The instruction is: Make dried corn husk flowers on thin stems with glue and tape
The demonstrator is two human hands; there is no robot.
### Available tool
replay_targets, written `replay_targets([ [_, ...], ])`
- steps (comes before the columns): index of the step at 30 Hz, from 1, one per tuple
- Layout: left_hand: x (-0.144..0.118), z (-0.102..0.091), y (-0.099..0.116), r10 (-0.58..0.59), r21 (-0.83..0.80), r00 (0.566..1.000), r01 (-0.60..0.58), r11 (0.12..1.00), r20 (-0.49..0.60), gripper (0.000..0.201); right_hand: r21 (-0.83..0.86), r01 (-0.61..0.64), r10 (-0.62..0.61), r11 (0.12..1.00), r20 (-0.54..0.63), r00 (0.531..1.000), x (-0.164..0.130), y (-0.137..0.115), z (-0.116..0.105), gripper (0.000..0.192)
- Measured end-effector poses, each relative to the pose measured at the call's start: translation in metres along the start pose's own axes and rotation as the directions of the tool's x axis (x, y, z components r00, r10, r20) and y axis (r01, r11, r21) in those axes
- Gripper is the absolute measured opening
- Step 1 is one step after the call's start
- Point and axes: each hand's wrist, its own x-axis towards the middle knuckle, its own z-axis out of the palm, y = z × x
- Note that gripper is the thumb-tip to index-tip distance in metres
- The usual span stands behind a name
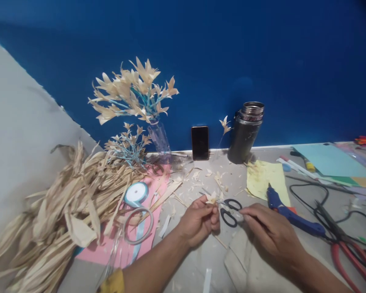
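1. Presently, one left hand (199,221), closed, pinches one small cream husk flower (211,198) between thumb and fingertips, at the centre of the grey table (207,260).
2. One right hand (270,232), fingers curled together; whether it grips anything cannot be told. Its fingertips lie against one pair of black-handled scissors (230,211), which rests on the table between the two hands.
3. One blue glue gun (293,217), just right of the right hand, partly over one yellow paper sheet (266,177).
4. One pile of dried corn husks (57,207), far left, overlapping one pink paper sheet (116,250).
5. Two ribbon rolls: one pale blue (136,193), one clear ring (138,226), both on the pink sheet.
6. One clear vase of husk flowers on blue stems (134,95), against the blue wall (262,53).
7. One black phone (200,143), propped upright on the wall.
8. One dark metal flask (246,132), right of the phone.
9. One pair of red-handled pliers (350,250), at the right edge, among black cords.
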Motion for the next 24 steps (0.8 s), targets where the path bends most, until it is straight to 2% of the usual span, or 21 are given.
replay_targets([
  [4, 0.005, -0.003, 0.017, 0.011, -0.039, 1.000, -0.010, 0.999, 0.023, 0.031, -0.049, -0.019, 0.020, 0.999, 0.029, 0.999, -0.002, 0.002, -0.001, 0.023],
  [9, 0.006, 0.005, 0.045, 0.143, -0.051, 0.985, -0.148, 0.988, -0.096, 0.022, -0.066, -0.101, 0.103, 0.993, 0.029, 0.994, -0.001, 0.002, -0.007, 0.033],
  [13, -0.018, 0.017, 0.061, 0.137, -0.025, 0.986, -0.140, 0.990, -0.091, 0.025, 0.035, -0.256, 0.258, 0.966, -0.047, 0.965, 0.007, -0.006, -0.019, 0.040],
  [16, -0.049, 0.015, 0.068, 0.115, 0.027, 0.992, -0.113, 0.993, -0.054, 0.029, 0.112, -0.307, 0.315, 0.945, -0.063, 0.947, 0.019, -0.035, -0.021, 0.045],
  [17, -0.059, 0.012, 0.068, 0.106, 0.042, 0.993, -0.104, 0.994, -0.055, 0.034, 0.133, -0.311, 0.317, 0.941, -0.031, 0.948, 0.023, -0.048, -0.016, 0.042],
  [19, -0.073, 0.002, 0.068, 0.116, 0.056, 0.989, -0.111, 0.992, -0.088, 0.041, 0.163, -0.250, 0.241, 0.954, 0.074, 0.968, 0.029, -0.075, 0.004, 0.026],
  [21, -0.078, -0.009, 0.066, 0.137, 0.057, 0.981, -0.131, 0.990, -0.136, 0.046, 0.087, -0.082, 0.062, 0.993, 0.216, 0.974, 0.032, -0.094, 0.035, 0.023],
  [22, -0.078, -0.014, 0.063, 0.149, 0.055, 0.977, -0.142, 0.988, -0.156, 0.047, 0.017, 0.014, -0.018, 1.000, 0.273, 0.962, 0.031, -0.098, 0.051, 0.021],
  [24, -0.076, -0.023, 0.057, 0.163, 0.051, 0.970, -0.156, 0.986, -0.178, 0.049, -0.096, 0.113, -0.073, 0.989, 0.348, 0.935, 0.028, -0.098, 0.077, 0.019],
])
